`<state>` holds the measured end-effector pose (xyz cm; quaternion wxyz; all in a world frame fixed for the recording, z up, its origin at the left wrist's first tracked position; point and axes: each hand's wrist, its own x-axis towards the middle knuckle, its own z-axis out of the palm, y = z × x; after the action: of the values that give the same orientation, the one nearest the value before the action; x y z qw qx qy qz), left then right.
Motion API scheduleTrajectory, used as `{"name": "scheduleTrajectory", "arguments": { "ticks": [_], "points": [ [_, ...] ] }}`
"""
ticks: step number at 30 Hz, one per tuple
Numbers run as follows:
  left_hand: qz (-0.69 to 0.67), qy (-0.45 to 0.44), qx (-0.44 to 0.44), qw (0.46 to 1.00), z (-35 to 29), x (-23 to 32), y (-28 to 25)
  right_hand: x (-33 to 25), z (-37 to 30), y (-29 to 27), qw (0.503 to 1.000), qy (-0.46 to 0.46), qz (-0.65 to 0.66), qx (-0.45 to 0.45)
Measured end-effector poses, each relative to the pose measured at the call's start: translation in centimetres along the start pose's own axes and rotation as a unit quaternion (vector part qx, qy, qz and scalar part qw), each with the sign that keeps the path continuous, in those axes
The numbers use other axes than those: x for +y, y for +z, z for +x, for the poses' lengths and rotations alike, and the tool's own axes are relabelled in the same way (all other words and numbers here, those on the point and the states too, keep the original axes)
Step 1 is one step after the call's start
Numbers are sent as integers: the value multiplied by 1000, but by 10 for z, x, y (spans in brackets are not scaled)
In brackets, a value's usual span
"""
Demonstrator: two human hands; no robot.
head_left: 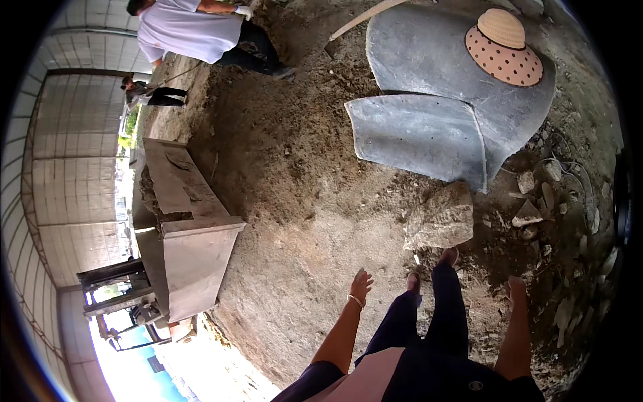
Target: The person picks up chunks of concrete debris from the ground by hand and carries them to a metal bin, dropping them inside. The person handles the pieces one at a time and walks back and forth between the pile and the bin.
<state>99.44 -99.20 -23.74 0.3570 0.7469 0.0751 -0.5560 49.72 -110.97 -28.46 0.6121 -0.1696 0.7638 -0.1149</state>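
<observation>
My left hand (361, 285), with a pale bracelet at the wrist, hangs over the dirt floor with its fingers a little apart and nothing in them. My right hand (517, 289) hangs lower right, over dirt and broken stone; its fingers do not show clearly, and I see no object in it. Between the two hands, a large rough stone block (440, 218) lies just ahead of my feet. Beyond it rest grey curved sheets (418, 134), one overlapping another. A straw hat with a dotted pink brim (502, 47) sits on the larger sheet.
Loose stones (528, 213) and a thin wire lie at the right. A wooden-handled digging tool (362, 20) is at the far side. A big metal bin (201, 268) stands left, with a forklift (127, 301) behind it. Two people (191, 30) are at the far left.
</observation>
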Motion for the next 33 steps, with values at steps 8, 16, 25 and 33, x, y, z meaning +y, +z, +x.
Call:
{"name": "scheduleTrajectory", "arguments": {
  "ticks": [8, 16, 25, 33],
  "points": [
    [0, 45, -84, 996, 50, 19, 36, -49, 44, 56, 999, 2, -51, -12],
    [19, -69, -113, 991, 166, -8, 68, -56, 169, 145, 995, 42, -85, -10],
    [-52, -155, -109, 981, 260, -66, 88, -54, 315, 199, 994, -1, -59, 91],
    [-93, -241, -19, 966, 358, -144, 120, -55, 434, 193, 998, 44, -2, -38]
  ]
}}
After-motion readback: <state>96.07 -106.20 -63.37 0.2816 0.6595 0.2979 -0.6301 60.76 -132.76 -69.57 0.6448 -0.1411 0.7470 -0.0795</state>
